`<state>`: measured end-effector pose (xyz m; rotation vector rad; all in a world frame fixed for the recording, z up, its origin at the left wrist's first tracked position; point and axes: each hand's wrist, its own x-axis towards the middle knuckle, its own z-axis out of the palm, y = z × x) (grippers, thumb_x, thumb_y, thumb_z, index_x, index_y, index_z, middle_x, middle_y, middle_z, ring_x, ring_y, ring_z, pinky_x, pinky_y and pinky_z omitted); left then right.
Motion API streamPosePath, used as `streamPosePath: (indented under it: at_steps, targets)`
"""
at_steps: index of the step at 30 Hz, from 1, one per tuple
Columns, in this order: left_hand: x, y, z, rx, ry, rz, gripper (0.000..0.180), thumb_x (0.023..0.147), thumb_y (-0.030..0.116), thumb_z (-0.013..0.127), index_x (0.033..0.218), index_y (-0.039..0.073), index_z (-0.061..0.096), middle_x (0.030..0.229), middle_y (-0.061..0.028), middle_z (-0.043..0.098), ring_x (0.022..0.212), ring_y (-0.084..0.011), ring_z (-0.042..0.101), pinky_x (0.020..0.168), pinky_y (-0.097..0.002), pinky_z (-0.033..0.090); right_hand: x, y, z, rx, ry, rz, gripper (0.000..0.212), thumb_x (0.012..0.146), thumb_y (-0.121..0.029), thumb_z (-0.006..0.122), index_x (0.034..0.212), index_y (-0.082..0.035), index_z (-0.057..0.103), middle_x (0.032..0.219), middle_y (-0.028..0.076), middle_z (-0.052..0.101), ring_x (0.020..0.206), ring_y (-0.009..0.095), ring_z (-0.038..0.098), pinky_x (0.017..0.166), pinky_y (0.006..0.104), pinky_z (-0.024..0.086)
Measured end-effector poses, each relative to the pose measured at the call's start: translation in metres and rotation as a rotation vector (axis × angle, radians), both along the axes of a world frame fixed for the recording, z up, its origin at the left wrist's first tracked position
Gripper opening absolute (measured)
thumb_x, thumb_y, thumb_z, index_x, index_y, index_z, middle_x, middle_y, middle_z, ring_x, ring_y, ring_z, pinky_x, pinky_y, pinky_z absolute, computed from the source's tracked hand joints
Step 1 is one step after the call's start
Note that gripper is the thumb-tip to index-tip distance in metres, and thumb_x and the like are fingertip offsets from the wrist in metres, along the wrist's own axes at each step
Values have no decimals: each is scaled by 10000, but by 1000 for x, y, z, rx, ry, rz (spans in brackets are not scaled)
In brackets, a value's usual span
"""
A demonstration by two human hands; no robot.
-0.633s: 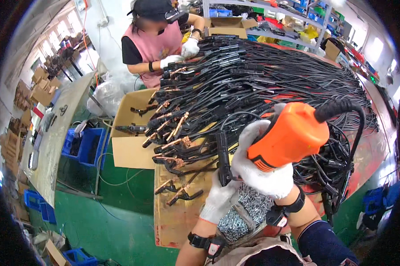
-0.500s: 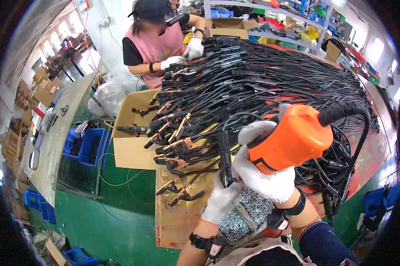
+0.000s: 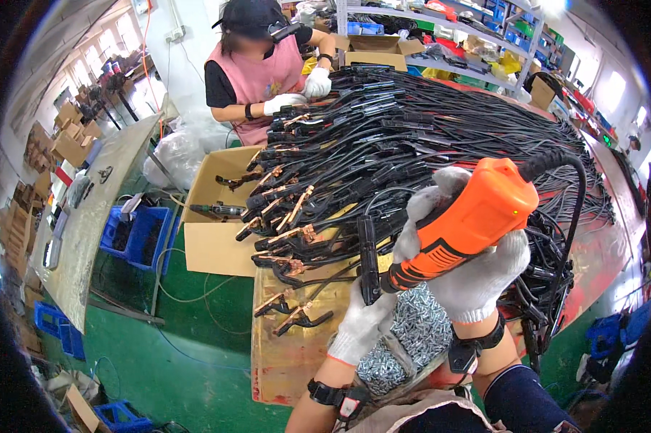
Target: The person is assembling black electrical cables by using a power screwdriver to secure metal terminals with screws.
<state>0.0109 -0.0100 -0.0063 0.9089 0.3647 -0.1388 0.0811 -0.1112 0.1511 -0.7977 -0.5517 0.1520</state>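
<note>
Head view: black tubular plastic handle (image 3: 368, 256) is grasped by left grip (image 3: 365, 322), orange plastic driver (image 3: 477, 209) by right grip (image 3: 482, 285), its nose (image 3: 395, 280) now uncovered alongside

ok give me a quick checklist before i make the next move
1. Left hand gripping the black handle: ok.
2. Right hand around the orange power tool: ok.
3. Tool's front end squarely meeting the handle: cannot tell, contact point unclear.
4. Small metal fasteners between the forearms, close by: ok.
5. Co-worker's gloved hands away from the tool: ok.
</note>
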Motion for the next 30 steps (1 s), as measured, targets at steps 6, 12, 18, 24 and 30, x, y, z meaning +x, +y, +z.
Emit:
streamPosePath:
  at_steps: [6, 12, 18, 24, 30]
  targets:
    - [-2, 4, 9, -67, 59, -15, 636, 884, 128, 703, 1361, 10, 299, 856, -10, 552, 610, -64, 498, 502, -230, 403, -14, 0, -15, -524, -131, -368, 421, 713, 33, 732, 1107, -14, 591, 963, 60, 641, 789, 164, 623, 728, 292, 519]
    - [-2, 1, 0, -79, 93, -21, 636, 854, 48, 663, 1381, 103, 310, 969, -47, 541, 631, -120, 548, 494, -268, 439, -6, -2, -10, -623, -202, -256, 376, 760, 111, 597, 1056, -65, 446, 809, 54, 541, 668, 172, 585, 607, 310, 489]
    - [-2, 3, -1, -110, 79, -64, 670, 859, 68, 689, 1391, 140, 286, 999, -49, 536, 605, -128, 541, 476, -260, 422, -7, -2, -11, -620, -110, -271, 360, 749, 104, 606, 1022, -62, 439, 802, 48, 543, 669, 169, 583, 613, 306, 487]
    - [-4, 11, -5, -204, 64, -93, 687, 863, 52, 690, 1394, 194, 277, 982, -37, 550, 595, -116, 540, 457, -250, 409, -11, 3, -6, -677, -90, -289, 280, 691, -18, 747, 934, -62, 614, 917, 42, 626, 828, 167, 613, 775, 310, 509]
    - [-2, 1, 0, -138, -18, -30, 538, 859, 69, 669, 1312, 59, 379, 843, -21, 547, 584, -94, 507, 474, -233, 387, 3, -8, -16, -637, -422, -390, 310, 732, 52, 675, 1002, -50, 562, 912, 37, 598, 826, 136, 610, 750, 286, 513]
